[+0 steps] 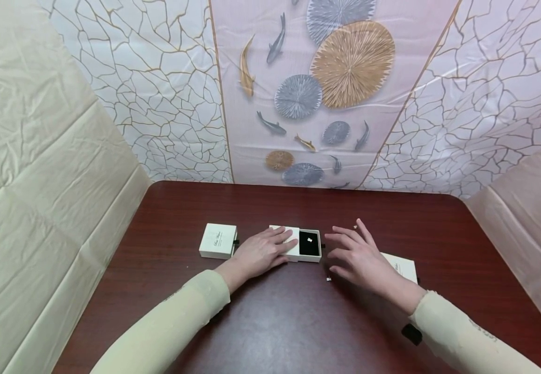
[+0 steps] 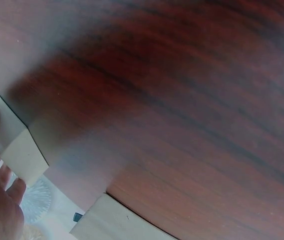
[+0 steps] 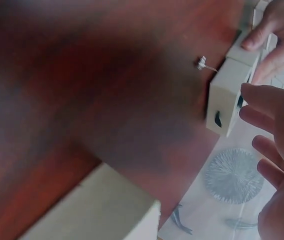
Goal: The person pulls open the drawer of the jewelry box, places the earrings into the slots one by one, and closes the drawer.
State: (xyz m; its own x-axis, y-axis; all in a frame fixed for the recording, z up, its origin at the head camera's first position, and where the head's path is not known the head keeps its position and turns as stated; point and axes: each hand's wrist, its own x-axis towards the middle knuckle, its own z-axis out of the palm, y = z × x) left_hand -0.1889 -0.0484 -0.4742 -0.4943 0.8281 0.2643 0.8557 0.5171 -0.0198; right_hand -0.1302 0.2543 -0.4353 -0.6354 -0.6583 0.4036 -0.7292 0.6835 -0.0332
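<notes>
A white drawer-style jewellery box (image 1: 293, 251) lies mid-table, its inner tray (image 1: 316, 258) slid partway out to the right. The tray has a black lining (image 1: 307, 248) with a small silvery earring (image 1: 310, 240) on it. My left hand (image 1: 262, 253) holds the box's outer sleeve, fingers spread across the top and thumb (image 3: 254, 40) against the near side. Just right of the tray, my right hand (image 1: 361, 259) hovers with spread, slightly bent fingers and nothing in them. A stud earring (image 1: 328, 279) lies on the table by its thumb. Another tiny piece (image 1: 355, 226) sits beyond its fingertips.
One more white box (image 1: 218, 240) with printed lettering stands to the left, a dark tab on its right side. Another white box (image 1: 405, 266) is partly hidden behind my right wrist. The dark red wooden table (image 1: 270, 322) meets a patterned curtain (image 1: 298, 145) at its back edge.
</notes>
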